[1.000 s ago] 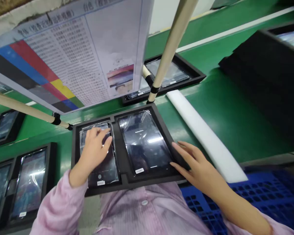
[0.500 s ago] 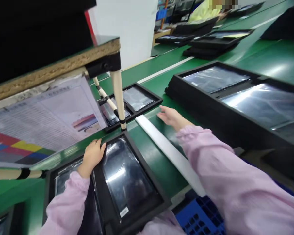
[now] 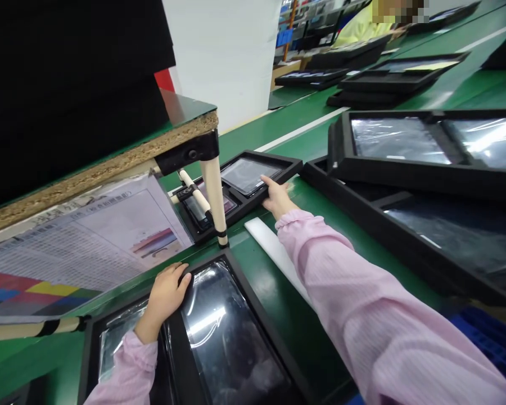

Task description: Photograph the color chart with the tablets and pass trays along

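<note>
My left hand (image 3: 166, 295) grips the far rim and middle divider of a near black tray (image 3: 244, 298), its fingers bent over the edge. In that tray lie dark, glossy screen panels (image 3: 231, 332) under clear film. Farther off, my right hand (image 3: 277, 197) is closed on the near side edge of a second black tray (image 3: 293, 164), thumb on top and fingers below. A flat grey panel (image 3: 248, 173) fills one compartment of it, and a smaller device (image 3: 197, 214) lies in the other, partly behind a post. Under my right forearm runs a white strip (image 3: 274, 253).
A shelf (image 3: 194, 115) on cream tube posts (image 3: 214, 191) stands at left, with a printed sheet (image 3: 88, 242) below. At right, one black tray (image 3: 405, 169) sits askew over another (image 3: 362, 225). A person in yellow (image 3: 358, 28) is beyond, near more trays (image 3: 388, 79).
My right hand has moved forward and left from open air onto the far tray's edge. At right, the upper tray now sits askew, exposing the one beneath. My left hand keeps its place on the tray.
</note>
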Demonstrator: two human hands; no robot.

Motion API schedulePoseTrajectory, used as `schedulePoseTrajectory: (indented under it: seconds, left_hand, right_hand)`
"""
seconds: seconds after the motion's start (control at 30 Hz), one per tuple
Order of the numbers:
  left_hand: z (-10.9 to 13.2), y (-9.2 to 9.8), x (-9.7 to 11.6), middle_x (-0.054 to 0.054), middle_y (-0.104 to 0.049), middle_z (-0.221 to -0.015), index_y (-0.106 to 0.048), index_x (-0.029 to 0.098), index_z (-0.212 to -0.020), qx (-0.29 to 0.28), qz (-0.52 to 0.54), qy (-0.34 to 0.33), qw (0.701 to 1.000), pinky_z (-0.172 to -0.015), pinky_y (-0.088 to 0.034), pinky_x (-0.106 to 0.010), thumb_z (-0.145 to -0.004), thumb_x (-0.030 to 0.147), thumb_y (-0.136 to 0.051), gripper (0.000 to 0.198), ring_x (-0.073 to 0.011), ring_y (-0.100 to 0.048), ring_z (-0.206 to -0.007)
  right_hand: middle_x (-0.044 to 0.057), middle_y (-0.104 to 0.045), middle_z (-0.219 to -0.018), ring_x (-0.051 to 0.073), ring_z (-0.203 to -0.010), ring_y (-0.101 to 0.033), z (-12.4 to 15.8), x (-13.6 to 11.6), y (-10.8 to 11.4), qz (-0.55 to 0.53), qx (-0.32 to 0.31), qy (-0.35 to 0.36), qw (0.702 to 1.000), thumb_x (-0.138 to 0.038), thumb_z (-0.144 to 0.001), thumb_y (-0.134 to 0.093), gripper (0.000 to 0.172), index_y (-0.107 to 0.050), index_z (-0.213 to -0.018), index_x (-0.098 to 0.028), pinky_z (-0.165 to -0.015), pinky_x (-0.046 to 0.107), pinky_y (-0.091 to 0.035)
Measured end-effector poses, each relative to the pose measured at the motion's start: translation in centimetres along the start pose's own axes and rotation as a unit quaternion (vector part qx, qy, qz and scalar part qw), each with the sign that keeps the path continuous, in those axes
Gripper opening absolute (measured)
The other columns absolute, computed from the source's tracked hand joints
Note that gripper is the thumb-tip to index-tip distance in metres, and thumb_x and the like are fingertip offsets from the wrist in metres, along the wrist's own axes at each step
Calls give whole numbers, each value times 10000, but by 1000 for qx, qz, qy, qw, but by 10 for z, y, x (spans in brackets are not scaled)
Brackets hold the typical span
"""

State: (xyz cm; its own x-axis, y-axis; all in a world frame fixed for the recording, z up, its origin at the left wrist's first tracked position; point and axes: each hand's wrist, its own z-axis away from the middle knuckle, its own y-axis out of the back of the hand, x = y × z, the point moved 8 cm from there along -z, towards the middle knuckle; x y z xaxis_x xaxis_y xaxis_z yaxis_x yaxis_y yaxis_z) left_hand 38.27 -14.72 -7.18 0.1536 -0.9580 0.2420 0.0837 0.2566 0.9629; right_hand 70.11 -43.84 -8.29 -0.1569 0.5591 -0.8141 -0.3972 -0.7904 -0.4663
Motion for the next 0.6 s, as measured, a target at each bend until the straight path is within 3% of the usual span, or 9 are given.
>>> schedulePoseTrajectory:
  seconds: [0.13, 0.23, 0.37, 0.47, 0.53, 0.6]
  left_hand:
    - [2, 1, 1, -130, -643, -1367, -634, 168, -1310, 5, 13, 1, 1000, -1119, -407, -478, -1000, 398, -412, 446, -286, -568, -1300]
    - [4, 5, 4, -112, -660, -1347, -638, 193, -1296, 12, 30, -5, 999, -1110, -414, -470, -994, 395, -427, 420, -270, -588, -1275]
    - [5, 7, 7, -106, -678, -1320, -655, 193, -1267, 24, 69, -7, 997, -1111, -407, -476, -978, 397, -450, 408, -274, -597, -1263]
    - [6, 9, 4, -103, -696, -1290, -680, 203, -1222, 35, 116, -1, 993, -1113, -407, -479, -947, 402, -493, 388, -279, -613, -1237]
    - [9, 12, -1, -92, -712, -1258, -696, 214, -1186, 45, 162, 2, 986, -1122, -404, -470, -921, 404, -519, 371, -274, -623, -1214]
    - [13, 20, -6, -85, -716, -1243, -702, 221, -1158, 66, 221, 9, 973, -1142, -387, -473, -899, 407, -525, 364, -273, -618, -1211]
  right_hand:
    - [78, -594, -1158, 149, -867, -631, 5, -7, -3, 4, 61, 34, 998, -228, -966, -637, 356, -532, -1299, -156, -677, 269, -587]
    - [81, -589, -1163, 149, -876, -628, 4, -39, -2, 17, 98, 83, 992, -223, -976, -615, 343, -524, -1300, -153, -678, 263, -584]
    - [105, -562, -1249, 149, -909, -635, 7, -109, 16, 62, 116, 162, 978, -198, -997, -553, 393, -446, -1373, -162, -690, 256, -584]
    - [178, -486, -1392, 171, -1033, -636, 19, -168, 41, 117, 111, 229, 960, -203, -1024, -460, 482, -309, -1474, -116, -753, 254, -565]
    - [252, -418, -1458, 219, -1146, -608, 33, -207, 59, 162, 101, 283, 940, -232, -1043, -333, 518, -220, -1511, -40, -776, 264, -537]
    - [313, -371, -1483, 290, -1226, -566, 54, -245, 77, 220, 84, 351, 906, -269, -1043, -205, 547, -231, -1503, 26, -765, 303, -523]
